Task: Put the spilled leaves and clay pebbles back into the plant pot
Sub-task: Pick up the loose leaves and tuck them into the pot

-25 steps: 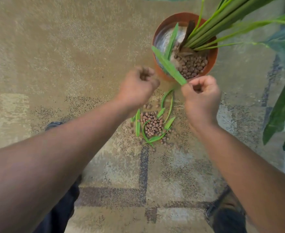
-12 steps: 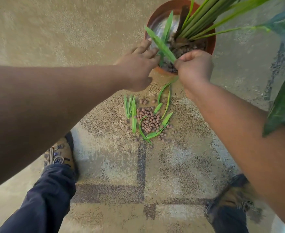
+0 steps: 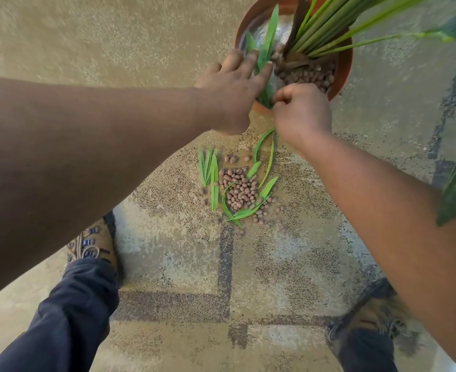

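— Two hands are working at the plant pot (image 3: 343, 68). Your left hand (image 3: 232, 87) is reaching over its near rim, fingers straight and spread, touching a long leaf (image 3: 267, 47) lying inside.

— And the right?

— Your right hand (image 3: 302, 111) is hovering at the rim, fingers curled tight; whether they're pinching that leaf's end, I cannot tell.

— Where's the spill?

— Clay pebbles (image 3: 239, 187) and loose leaves (image 3: 209, 171) are lying on the carpet (image 3: 167, 277), near the pot, between your arms.
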A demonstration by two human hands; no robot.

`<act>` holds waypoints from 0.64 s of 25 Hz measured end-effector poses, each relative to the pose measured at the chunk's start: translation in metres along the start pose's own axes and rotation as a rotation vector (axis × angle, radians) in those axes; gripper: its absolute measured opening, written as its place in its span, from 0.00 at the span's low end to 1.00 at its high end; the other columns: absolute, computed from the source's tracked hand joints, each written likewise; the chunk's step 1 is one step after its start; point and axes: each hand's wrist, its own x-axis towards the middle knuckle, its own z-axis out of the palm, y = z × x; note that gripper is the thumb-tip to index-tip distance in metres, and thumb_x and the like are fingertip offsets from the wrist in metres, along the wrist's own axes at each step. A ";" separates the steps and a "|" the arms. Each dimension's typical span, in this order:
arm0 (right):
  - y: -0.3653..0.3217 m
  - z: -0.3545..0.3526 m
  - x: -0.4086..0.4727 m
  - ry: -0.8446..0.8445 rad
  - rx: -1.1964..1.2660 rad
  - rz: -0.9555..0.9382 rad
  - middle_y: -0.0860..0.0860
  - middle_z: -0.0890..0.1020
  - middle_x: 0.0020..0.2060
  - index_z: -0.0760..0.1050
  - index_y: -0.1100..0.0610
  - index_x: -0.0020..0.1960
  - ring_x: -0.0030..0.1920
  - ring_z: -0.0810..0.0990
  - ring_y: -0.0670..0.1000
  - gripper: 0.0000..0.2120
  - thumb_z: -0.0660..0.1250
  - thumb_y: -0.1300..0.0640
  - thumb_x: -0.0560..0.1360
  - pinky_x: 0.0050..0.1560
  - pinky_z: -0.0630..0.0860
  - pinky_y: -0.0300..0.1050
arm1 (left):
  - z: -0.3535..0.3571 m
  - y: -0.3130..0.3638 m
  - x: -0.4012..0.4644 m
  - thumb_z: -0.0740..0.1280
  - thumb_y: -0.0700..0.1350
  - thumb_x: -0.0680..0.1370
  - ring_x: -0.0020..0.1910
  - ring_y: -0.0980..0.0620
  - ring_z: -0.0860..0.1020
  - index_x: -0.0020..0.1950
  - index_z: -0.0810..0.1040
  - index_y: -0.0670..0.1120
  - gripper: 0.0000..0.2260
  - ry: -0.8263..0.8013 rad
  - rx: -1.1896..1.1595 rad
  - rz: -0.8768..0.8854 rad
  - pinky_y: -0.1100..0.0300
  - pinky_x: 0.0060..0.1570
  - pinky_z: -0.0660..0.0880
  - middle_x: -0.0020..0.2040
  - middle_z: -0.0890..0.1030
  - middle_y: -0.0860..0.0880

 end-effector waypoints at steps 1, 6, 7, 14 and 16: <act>0.002 0.001 -0.001 -0.013 -0.015 -0.028 0.48 0.87 0.53 0.85 0.49 0.54 0.53 0.83 0.53 0.14 0.64 0.60 0.77 0.53 0.77 0.44 | -0.004 0.003 0.004 0.68 0.46 0.75 0.80 0.36 0.46 0.83 0.48 0.49 0.42 -0.020 0.003 -0.007 0.36 0.74 0.56 0.83 0.50 0.42; 0.020 0.007 -0.023 0.146 0.022 -0.257 0.52 0.78 0.55 0.80 0.53 0.54 0.50 0.77 0.49 0.10 0.64 0.62 0.77 0.44 0.73 0.39 | 0.008 0.001 -0.017 0.66 0.40 0.74 0.80 0.35 0.47 0.81 0.52 0.52 0.38 0.185 -0.111 0.019 0.35 0.76 0.52 0.83 0.51 0.43; 0.026 0.012 -0.034 0.154 0.003 -0.280 0.50 0.76 0.52 0.78 0.53 0.50 0.47 0.75 0.48 0.06 0.65 0.62 0.76 0.39 0.70 0.36 | 0.019 -0.001 -0.029 0.65 0.40 0.74 0.79 0.34 0.51 0.78 0.57 0.51 0.34 0.288 -0.151 0.002 0.36 0.75 0.56 0.81 0.55 0.42; 0.106 0.068 -0.081 -0.353 0.186 0.465 0.55 0.77 0.64 0.80 0.53 0.56 0.60 0.78 0.55 0.12 0.69 0.67 0.76 0.56 0.74 0.44 | 0.125 -0.003 -0.082 0.75 0.44 0.75 0.71 0.36 0.67 0.69 0.73 0.51 0.25 -0.328 -0.677 -0.357 0.39 0.74 0.64 0.74 0.59 0.44; 0.114 0.075 -0.084 -0.394 0.254 0.563 0.57 0.71 0.73 0.80 0.52 0.60 0.68 0.74 0.59 0.17 0.69 0.68 0.76 0.62 0.74 0.47 | 0.137 -0.003 -0.080 0.76 0.45 0.75 0.71 0.34 0.66 0.70 0.74 0.55 0.25 -0.388 -0.853 -0.468 0.35 0.75 0.59 0.74 0.58 0.43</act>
